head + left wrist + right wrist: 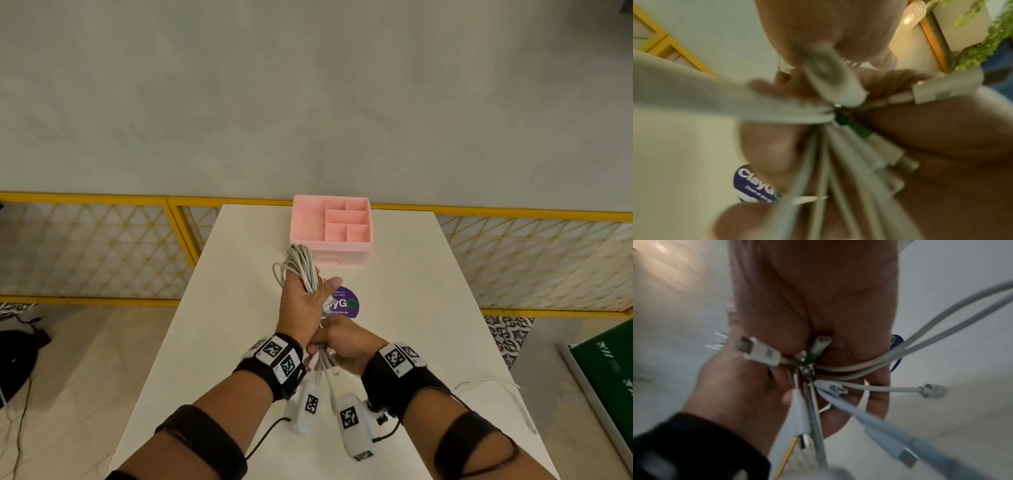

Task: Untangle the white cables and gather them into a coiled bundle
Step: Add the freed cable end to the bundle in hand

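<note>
Over white table (428, 308), cables (301, 263) drape released left hand (305, 305); right hand (346, 342) clenches them, plugs (760, 352) clearest wrist-side.

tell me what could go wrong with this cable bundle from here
The white cables loop over the straight fingers of the left hand, so the coil may slide off. Several plug ends splay loose beyond the grip of the right hand and could slip free or snag.
</note>
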`<control>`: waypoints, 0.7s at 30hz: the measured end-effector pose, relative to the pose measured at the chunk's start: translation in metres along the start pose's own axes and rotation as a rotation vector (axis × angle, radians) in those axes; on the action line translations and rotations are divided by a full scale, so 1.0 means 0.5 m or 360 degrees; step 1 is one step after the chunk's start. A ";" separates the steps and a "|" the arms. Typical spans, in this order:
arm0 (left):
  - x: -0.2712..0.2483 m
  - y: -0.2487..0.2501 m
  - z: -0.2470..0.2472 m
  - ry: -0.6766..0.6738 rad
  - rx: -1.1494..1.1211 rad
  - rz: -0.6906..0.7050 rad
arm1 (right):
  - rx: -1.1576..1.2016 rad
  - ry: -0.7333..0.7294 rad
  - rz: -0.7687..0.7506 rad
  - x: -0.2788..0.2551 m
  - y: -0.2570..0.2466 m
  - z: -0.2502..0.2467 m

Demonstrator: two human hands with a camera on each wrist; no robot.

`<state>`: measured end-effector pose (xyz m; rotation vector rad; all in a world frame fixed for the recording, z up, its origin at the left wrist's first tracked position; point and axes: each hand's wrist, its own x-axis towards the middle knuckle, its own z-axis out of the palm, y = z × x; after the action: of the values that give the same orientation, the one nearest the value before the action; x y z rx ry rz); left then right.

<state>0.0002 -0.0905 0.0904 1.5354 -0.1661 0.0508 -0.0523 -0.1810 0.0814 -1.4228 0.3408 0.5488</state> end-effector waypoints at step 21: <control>-0.010 -0.076 -0.050 -0.0758 0.0690 -0.0002 | -0.0821 0.0051 0.0457 -0.033 -0.075 -0.040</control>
<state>0.0025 -0.0667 0.0515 1.9613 -0.5612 -0.3002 -0.0436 -0.2051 0.1190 -1.8941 0.4541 0.8930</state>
